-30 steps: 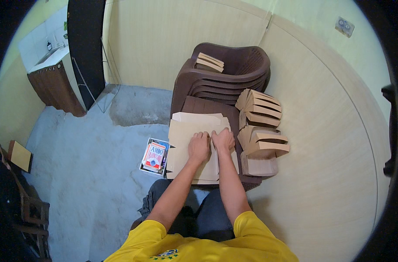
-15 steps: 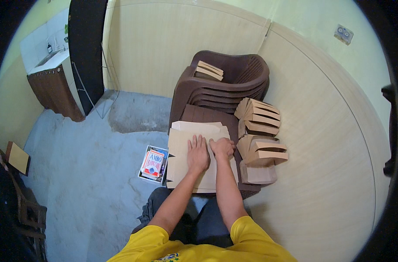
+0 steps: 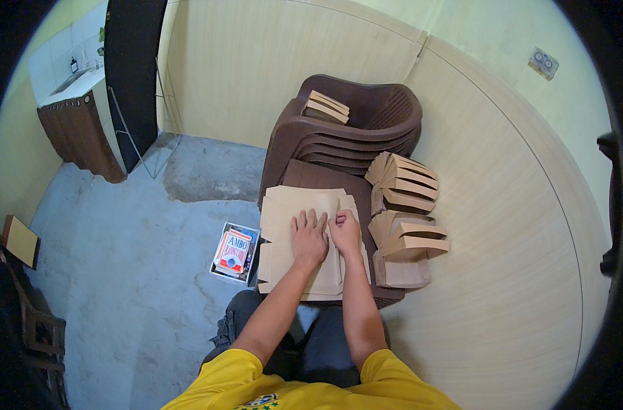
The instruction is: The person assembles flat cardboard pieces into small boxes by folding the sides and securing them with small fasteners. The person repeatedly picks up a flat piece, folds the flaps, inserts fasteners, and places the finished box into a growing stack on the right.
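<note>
A flat tan cardboard box blank (image 3: 277, 219), with notched edges and fold lines, lies on a brown plastic seat (image 3: 325, 175) in front of me. My left hand (image 3: 310, 240) rests flat on its middle, fingers spread. Close beside it, my right hand (image 3: 345, 236) is closed, its curled fingers against the fold line along the blank's right side. Whether they pinch the cardboard there is hidden. Both forearms reach in from the lower edge.
Right of the blank stand folded cardboard pieces (image 3: 407, 183) and more brown cardboard pieces (image 3: 403, 270). Further pieces (image 3: 328, 107) sit on stacked brown chairs (image 3: 380, 113). A white box of packets (image 3: 235, 254) stands to the left. A wall (image 3: 503, 225) curves along the right.
My right hand has moved slightly left and upward, off the blank's right edge to the fold line near my left hand. The left hand stays flat. The view has shifted slightly.
</note>
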Action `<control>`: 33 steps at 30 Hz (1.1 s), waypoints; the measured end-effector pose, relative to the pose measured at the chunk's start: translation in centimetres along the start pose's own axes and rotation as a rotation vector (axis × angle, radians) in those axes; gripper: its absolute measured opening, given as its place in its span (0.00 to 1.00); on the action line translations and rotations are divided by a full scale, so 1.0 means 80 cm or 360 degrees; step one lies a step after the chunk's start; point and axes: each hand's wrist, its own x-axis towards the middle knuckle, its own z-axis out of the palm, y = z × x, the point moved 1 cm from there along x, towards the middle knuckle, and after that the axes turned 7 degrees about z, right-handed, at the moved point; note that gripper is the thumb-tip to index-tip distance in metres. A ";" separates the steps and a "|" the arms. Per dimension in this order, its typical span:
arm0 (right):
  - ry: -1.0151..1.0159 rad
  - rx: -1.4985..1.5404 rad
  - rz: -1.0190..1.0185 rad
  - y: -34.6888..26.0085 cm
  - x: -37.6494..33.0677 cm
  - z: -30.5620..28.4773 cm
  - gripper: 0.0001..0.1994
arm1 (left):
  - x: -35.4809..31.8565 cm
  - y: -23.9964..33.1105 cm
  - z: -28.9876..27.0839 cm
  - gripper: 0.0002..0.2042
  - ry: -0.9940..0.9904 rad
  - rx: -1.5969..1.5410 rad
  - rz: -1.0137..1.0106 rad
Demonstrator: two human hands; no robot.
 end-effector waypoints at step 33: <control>-0.0627 0.0110 0.0183 0.052 0.071 -0.022 0.21 | 0.035 -0.039 0.013 0.18 0.0150 -0.0060 0.0305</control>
